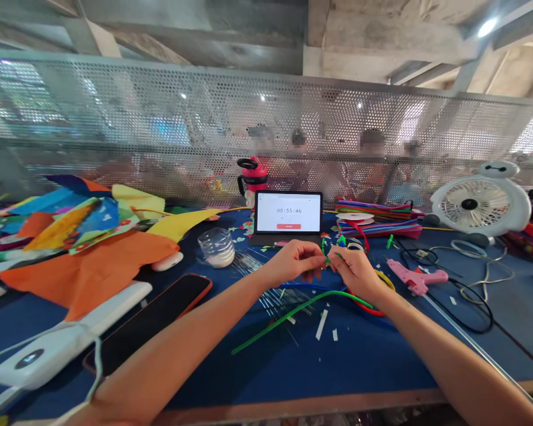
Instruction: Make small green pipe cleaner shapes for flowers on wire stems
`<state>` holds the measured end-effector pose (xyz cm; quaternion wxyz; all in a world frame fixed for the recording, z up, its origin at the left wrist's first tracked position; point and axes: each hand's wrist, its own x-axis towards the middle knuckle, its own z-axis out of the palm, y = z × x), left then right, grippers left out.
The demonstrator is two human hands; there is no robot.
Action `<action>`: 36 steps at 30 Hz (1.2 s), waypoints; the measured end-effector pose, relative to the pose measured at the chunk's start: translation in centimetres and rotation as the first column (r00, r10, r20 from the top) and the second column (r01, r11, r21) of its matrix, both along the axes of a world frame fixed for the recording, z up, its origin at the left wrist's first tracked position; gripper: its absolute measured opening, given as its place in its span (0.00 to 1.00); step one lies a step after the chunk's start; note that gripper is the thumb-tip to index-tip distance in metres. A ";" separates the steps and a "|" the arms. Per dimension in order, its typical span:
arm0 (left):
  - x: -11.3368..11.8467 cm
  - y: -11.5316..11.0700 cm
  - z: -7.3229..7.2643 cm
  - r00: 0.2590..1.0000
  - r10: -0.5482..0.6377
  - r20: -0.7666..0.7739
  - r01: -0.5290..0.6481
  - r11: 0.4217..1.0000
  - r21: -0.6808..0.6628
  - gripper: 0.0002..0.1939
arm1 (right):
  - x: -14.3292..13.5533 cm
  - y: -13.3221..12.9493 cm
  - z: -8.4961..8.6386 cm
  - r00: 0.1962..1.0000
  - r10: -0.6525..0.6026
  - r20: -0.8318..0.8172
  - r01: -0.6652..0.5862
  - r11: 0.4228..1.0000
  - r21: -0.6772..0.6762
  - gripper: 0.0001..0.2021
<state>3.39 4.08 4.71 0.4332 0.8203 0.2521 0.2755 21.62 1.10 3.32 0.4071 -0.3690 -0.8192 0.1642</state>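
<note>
Broadly, a perforated metal screen [204,118] spans the upper frame, above a blue tabletop [359,373]. A white fan [469,204] stands at right; a lit tablet [288,221] stands near centre. Below it, the left hand [294,260] and right hand [354,271] pinch narrowly, fingertips nearly meeting, on a small green piece [328,260] just right of centre.
</note>
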 end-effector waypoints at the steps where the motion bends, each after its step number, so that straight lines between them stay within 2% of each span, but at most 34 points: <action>1: 0.1 0.2 -0.2 0.999 -0.022 0.034 0.023 0.998 -0.057 0.16 | 0.2 0.0 -0.2 1.000 0.005 0.002 -0.005 1.000 -0.011 0.18; 3: 0.3 0.4 -0.6 0.999 -0.022 0.038 0.022 1.000 0.000 0.13 | 0.3 0.1 -0.8 0.999 0.013 -0.030 -0.015 0.997 -0.079 0.19; 5: 0.3 0.3 -0.9 0.999 0.031 -0.040 -0.020 0.967 0.256 0.11 | 0.1 0.3 -1.4 0.992 0.026 -0.125 -0.051 0.978 -0.204 0.20; 6: 0.2 0.1 -1.0 0.993 0.072 -0.090 -0.025 0.896 0.444 0.10 | 0.0 0.4 -1.8 0.980 0.026 -0.198 -0.082 0.956 -0.281 0.20; 7: 0.2 -0.1 -1.1 0.983 0.121 -0.138 -0.005 0.768 0.640 0.10 | -0.3 0.4 -2.1 0.958 0.015 -0.285 -0.122 0.925 -0.361 0.21; 8: 0.1 -0.4 -1.2 0.970 0.171 -0.175 0.042 0.588 0.808 0.09 | -0.5 0.4 -2.4 0.927 -0.005 -0.374 -0.173 0.880 -0.442 0.21; 9: -0.1 -0.6 -1.4 0.955 0.216 -0.202 0.110 0.376 0.920 0.09 | -0.7 0.4 -2.7 0.890 -0.034 -0.455 -0.234 0.821 -0.521 0.21; 10: -0.2 -0.8 -1.6 0.943 0.248 -0.220 0.182 0.167 0.969 0.08 | -1.0 0.4 -3.0 0.852 -0.071 -0.519 -0.297 0.750 -0.591 0.21; 11: -0.4 -0.9 -1.8 0.936 0.266 -0.230 0.242 -0.013 0.970 0.07 | -1.2 0.3 -3.2 0.820 -0.108 -0.562 -0.355 0.676 -0.647 0.21; 12: -0.6 -1.0 -2.1 0.934 0.270 -0.235 0.280 -0.143 0.949 0.07 | -1.3 0.2 -3.3 0.800 -0.133 -0.585 -0.400 0.609 -0.685 0.20; 13: -0.8 -1.0 -2.3 0.936 0.262 -0.235 0.294 -0.218 0.931 0.07 | -1.4 0.1 -3.4 0.794 -0.143 -0.591 -0.423 0.570 -0.705 0.20; 14: -1.0 -0.9 -2.5 0.940 0.250 -0.232 0.290 -0.228 0.929 0.07 | -1.4 0.0 -3.5 0.800 -0.141 -0.583 -0.414 0.573 -0.707 0.20; 15: -1.1 -0.8 -2.6 0.946 0.242 -0.213 0.258 -0.171 0.951 0.07 | -1.3 0.0 -3.5 0.821 -0.120 -0.558 -0.375 0.622 -0.687 0.20; 16: -1.1 -0.8 -2.7 0.955 0.239 -0.178 0.193 -0.041 0.980 0.07 | -1.2 -0.1 -3.4 0.855 -0.088 -0.511 -0.308 0.707 -0.637 0.20; 17: -1.1 -0.7 -2.7 0.960 0.239 -0.145 0.107 0.165 0.980 0.07 | -1.0 -0.1 -3.2 0.896 -0.052 -0.442 -0.228 0.800 -0.555 0.21; 18: -1.1 -0.7 -2.7 0.967 0.223 -0.125 0.020 0.422 0.906 0.09 | -0.8 -0.2 -3.0 0.935 -0.023 -0.354 -0.149 0.880 -0.451 0.21; 19: -1.0 -0.7 -2.6 0.977 0.183 -0.109 -0.045 0.681 0.731 0.13 | -0.6 -0.3 -2.7 0.966 -0.005 -0.259 -0.087 0.936 -0.342 0.20; 20: -0.8 -0.8 -2.4 0.989 0.116 -0.088 -0.061 0.879 0.472 0.16 | -0.3 -0.5 -2.4 0.984 0.008 -0.177 -0.054 0.965 -0.255 0.19; 21: -0.6 -0.9 -2.3 0.998 0.043 -0.049 -0.033 0.981 0.192 0.18 | -0.1 -0.6 -2.1 0.993 0.018 -0.116 -0.040 0.980 -0.196 0.18; 22: -0.5 -1.0 -2.2 1.000 -0.020 0.003 0.020 0.999 -0.046 0.18 | 0.0 -0.8 -1.8 0.997 0.029 -0.076 -0.041 0.986 -0.159 0.18; 23: -0.3 -1.1 -2.1 0.997 -0.055 0.059 0.066 0.975 -0.212 0.17 | 0.2 -1.0 -1.6 0.998 0.044 -0.047 -0.050 0.989 -0.136 0.17; 24: -0.3 -1.2 -2.1 0.993 -0.063 0.103 0.092 0.948 -0.304 0.16 | 0.2 -1.1 -1.5 0.998 0.058 -0.027 -0.061 0.991 -0.119 0.17; 25: -0.2 -1.3 -2.1 0.991 -0.058 0.122 0.097 0.936 -0.339 0.16 | 0.2 -1.2 -1.4 0.997 0.071 -0.011 -0.072 0.991 -0.111 0.16; 27: -0.3 -1.5 -2.1 0.996 -0.039 0.077 0.058 0.964 -0.260 0.15 | 0.1 -1.3 -1.4 0.996 0.084 -0.009 -0.085 0.987 -0.134 0.17; 28: -0.4 -1.6 -2.0 1.000 -0.017 0.018 0.020 0.990 -0.139 0.15 | 0.0 -1.3 -1.6 0.996 0.084 -0.028 -0.088 0.982 -0.166 0.18; 29: -0.5 -1.7 -2.0 0.998 0.017 -0.053 -0.014 0.999 0.045 0.14 | -0.2 -1.3 -1.8 0.995 0.081 -0.064 -0.093 0.972 -0.216 0.19; 30: -0.6 -1.7 -2.0 0.991 0.065 -0.120 -0.029 0.960 0.278 0.13 | -0.4 -1.2 -2.1 0.990 0.076 -0.117 -0.106 0.955 -0.277 0.20; 31: -0.7 -1.8 -2.1 0.977 0.120 -0.175 -0.011 0.851 0.524 0.13 | -0.6 -1.0 -2.4 0.981 0.063 -0.184 -0.124 0.931 -0.344 0.20; 32: -0.9 -1.8 -2.1 0.961 0.180 -0.212 0.037 0.672 0.739 0.12 | -0.8 -0.9 -2.8 0.965 0.041 -0.259 -0.148 0.899 -0.411 0.21; 33: -0.9 -1.8 -2.2 0.944 0.237 -0.229 0.102 0.451 0.887 0.11 | -1.1 -0.8 -3.1 0.942 0.012 -0.335 -0.181 0.860 -0.478 0.22; 34: -1.0 -1.8 -2.4 0.930 0.286 -0.231 0.169 0.224 0.960 0.10 | -1.3 -0.7 -3.4 0.913 -0.024 -0.407 -0.222 0.809 -0.544 0.22; 35: -1.1 -1.8 -2.5 0.919 0.324 -0.223 0.227 0.025 0.974 0.08 | -1.4 -0.6 -3.6 0.883 -0.059 -0.466 -0.271 0.747 -0.607 0.21; 36: -1.2 -1.8 -2.7 0.913 0.350 -0.210 0.269 -0.131 0.954 0.07 | -1.6 -0.5 -3.8 0.854 -0.090 -0.513 -0.325 0.677 -0.660 0.21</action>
